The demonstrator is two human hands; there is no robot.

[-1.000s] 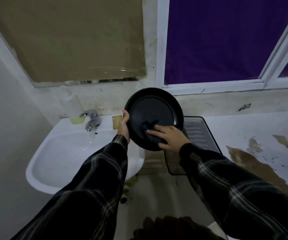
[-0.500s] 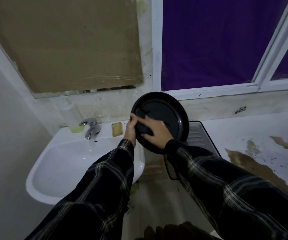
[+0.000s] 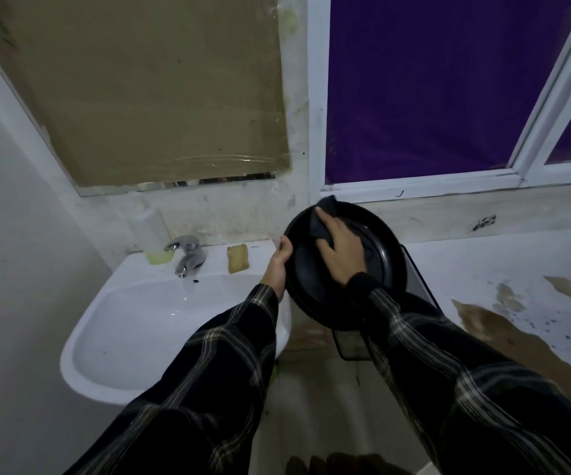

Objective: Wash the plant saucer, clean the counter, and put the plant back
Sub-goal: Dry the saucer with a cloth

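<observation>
1 wide-angle view, worn on the person's head, looks forward and down along both sleeved arms, close to the hands in mid-frame. It faces the wall with the window, taking in the sink at lower left and the bench at right. Straight lines bow near the frame edges.

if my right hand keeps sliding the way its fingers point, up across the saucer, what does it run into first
Probably the saucer's raised top rim, which the right hand's dark cloth already overlaps. Beyond that lies the wall below the window sill, though the depth there is unclear.
</observation>
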